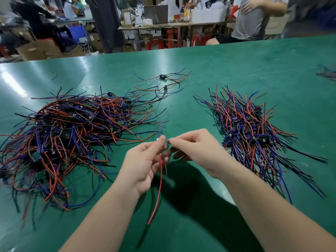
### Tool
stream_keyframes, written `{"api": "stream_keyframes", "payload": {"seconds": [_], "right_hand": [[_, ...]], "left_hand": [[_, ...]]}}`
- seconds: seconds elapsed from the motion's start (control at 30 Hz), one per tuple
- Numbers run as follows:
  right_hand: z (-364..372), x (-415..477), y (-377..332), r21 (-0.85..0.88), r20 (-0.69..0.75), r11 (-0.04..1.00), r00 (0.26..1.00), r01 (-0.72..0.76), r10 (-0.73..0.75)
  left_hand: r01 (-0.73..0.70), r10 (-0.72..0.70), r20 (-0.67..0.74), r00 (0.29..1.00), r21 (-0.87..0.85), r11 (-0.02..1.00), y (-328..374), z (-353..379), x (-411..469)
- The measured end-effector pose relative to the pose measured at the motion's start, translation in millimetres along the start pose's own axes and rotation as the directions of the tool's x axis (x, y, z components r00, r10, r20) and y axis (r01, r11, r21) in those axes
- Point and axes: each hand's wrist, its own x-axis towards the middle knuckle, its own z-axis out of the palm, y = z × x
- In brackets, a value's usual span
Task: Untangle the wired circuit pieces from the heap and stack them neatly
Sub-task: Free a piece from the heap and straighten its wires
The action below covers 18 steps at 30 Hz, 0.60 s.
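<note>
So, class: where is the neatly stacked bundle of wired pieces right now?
In the head view, the stacked bundle lies on the green table, right of the right hand, opposite the tangled heap at left.

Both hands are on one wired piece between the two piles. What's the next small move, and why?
Probably carry the piece right and lay it on the aligned stack. Its red wire hangs free below the left hand and right hand, apparently clear of the tangled heap.
</note>
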Motion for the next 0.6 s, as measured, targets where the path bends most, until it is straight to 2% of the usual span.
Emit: {"api": "stream_keyframes", "payload": {"seconds": [0.1,0.17,0.33,0.47,0.6], "right_hand": [[-2.7,0.6,3.2,0.017,0.014,0.999,1.000,0.027,-0.027],[-5.6,1.3,3.8,0.072,0.019,0.997,1.000,0.021,-0.023],[-1.4,1.5,3.1,0.118,-0.088,0.991,0.995,0.067,-0.057],[-1.3,2.9,3.9,0.243,-0.211,0.963,0.975,0.121,-0.070],[-3.8,3.3,4.8,0.109,-0.301,0.968,0.936,0.224,-0.183]], "left_hand": [[-0.140,0.136,0.036,0.990,0.173,0.975,-4.5,0.4,-2.2],[-0.191,0.183,0.055,0.982,0.221,0.956,-3.6,-1.1,-3.0],[-0.295,0.275,0.119,0.954,0.213,0.931,-4.6,-0.6,-6.0],[-0.341,0.303,0.184,0.935,0.233,0.911,-4.7,1.8,-9.3],[-0.421,0.357,0.243,0.902,0.307,0.853,-6.5,3.2,-13.0]]}}
